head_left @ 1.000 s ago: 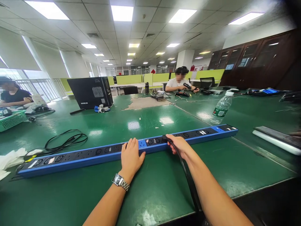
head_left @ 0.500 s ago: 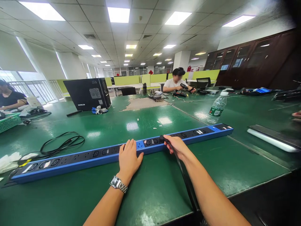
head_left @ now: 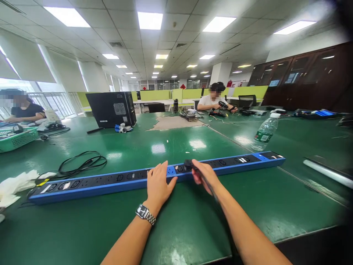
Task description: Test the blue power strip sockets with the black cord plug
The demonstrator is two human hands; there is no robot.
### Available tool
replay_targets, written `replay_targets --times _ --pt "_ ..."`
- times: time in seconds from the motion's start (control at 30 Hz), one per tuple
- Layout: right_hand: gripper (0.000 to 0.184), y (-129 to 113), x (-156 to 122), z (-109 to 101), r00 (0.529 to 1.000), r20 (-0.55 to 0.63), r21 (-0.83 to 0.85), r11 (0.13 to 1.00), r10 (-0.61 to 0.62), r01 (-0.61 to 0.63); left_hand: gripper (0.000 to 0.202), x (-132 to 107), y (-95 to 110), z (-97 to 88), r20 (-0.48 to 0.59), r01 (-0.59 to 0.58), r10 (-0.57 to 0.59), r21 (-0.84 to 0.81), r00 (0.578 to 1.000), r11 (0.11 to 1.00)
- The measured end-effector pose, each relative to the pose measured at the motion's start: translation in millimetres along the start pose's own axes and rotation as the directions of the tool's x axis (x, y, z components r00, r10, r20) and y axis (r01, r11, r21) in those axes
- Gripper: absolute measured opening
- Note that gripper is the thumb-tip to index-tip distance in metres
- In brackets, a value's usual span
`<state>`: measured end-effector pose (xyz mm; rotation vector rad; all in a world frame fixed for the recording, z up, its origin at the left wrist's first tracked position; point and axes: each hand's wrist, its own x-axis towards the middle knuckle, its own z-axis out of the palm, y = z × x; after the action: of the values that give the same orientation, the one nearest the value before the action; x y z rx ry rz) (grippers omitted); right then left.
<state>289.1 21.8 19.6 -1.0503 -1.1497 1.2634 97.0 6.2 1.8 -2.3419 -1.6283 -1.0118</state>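
Observation:
A long blue-and-black power strip (head_left: 104,189) lies across the green table, with rows of sockets along its top. My left hand (head_left: 159,186), wearing a metal-band watch (head_left: 145,214) on the wrist, rests on the strip left of its blue socket section. Its fingers are stretched over the top and the thumb is spread along the front side. My right hand (head_left: 205,175) is closed around a black plug (head_left: 188,164) with a thick black cord. The plug is at the sockets just right of the blue section; whether it is seated I cannot tell. The cord trails blurred along my forearm.
Beyond the strip's right end stands a plastic bottle (head_left: 266,132). A coiled black cable (head_left: 82,163) and white tissue (head_left: 16,186) lie left. Further back are a computer case (head_left: 111,110), gloves (head_left: 123,128) and a green basket (head_left: 19,140). Two people sit at the table.
My right hand and the plug have shifted left along the strip, closer to the blue section. My left hand keeps its place on the strip. The whole view has turned slightly left.

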Motion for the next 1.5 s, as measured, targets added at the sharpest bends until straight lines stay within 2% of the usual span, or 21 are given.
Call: replay_targets --times 0.1,0.17,0.23,0.3,0.37,0.43,0.67,0.9,1.17,1.33,1.5 --pt "0.056 8.4 -6.5 24.8 0.984 0.173 -0.102 0.993 -0.034 0.053 0.049 2.4 7.7 -6.8 -0.044 -0.132 0.13 -0.04 0.991 0.99" --pt "0.057 12.0 -9.2 34.7 0.976 0.204 -0.107 0.989 -0.082 0.106 0.04 4.1 8.7 -9.6 -0.073 -0.158 0.154 -0.048 0.985 0.986" --pt "0.058 14.1 -9.6 37.5 0.977 0.174 -0.127 0.982 -0.12 0.143 0.038 5.3 4.3 -9.2 -0.136 -0.112 0.099 -0.093 0.986 0.989" --pt "0.059 15.7 -8.2 35.3 0.982 0.115 -0.166 0.971 -0.152 0.17 0.039 5.8 -4.1 -5.9 -0.206 -0.029 -0.011 -0.189 0.979 0.982" --pt "0.058 17.3 -6.1 31.4 0.982 0.062 -0.206 0.96 -0.18 0.189 0.038 5.6 -13.1 -1.5 -0.229 0.054 -0.123 -0.286 0.966 0.957" --pt "0.056 19.0 -4.8 28.6 0.98 0.039 -0.246 0.949 -0.193 0.196 0.036 5.3 -19.4 1.9 -0.196 0.1 -0.175 -0.342 0.965 0.934" --pt "0.051 20.8 -6.7 30.0 0.98 0.086 -0.362 0.911 -0.179 0.198 0.038 10.1 -17.2 5.2 -0.074 0.123 -0.166 -0.403 0.983 0.907" --pt "0.052 20.6 -5.5 28.3 0.981 0.057 -0.36 0.912 -0.188 0.196 0.036 18.0 -6.3 1.9 0.023 0.095 -0.092 -0.204 0.995 0.974" --pt "0.049 24.5 -3.4 26.6 0.97 0.037 -0.421 0.876 -0.242 0.235 0.041 18.0 -0.8 -4.6 0.053 -0.02 0.024 -0.084 0.998 0.996" --pt "0.044 24.8 -0.4 23.6 0.959 -0.038 -0.451 0.862 -0.28 0.233 0.041 17.6 -0.6 -2.6 0.06 -0.004 0.009 -0.09 0.998 0.996" --pt "0.041 25.1 0.4 22.2 0.959 -0.036 -0.469 0.852 -0.281 0.232 0.039 14.1 -2.2 0.9 0.044 0.023 -0.018 -0.107 0.999 0.994"
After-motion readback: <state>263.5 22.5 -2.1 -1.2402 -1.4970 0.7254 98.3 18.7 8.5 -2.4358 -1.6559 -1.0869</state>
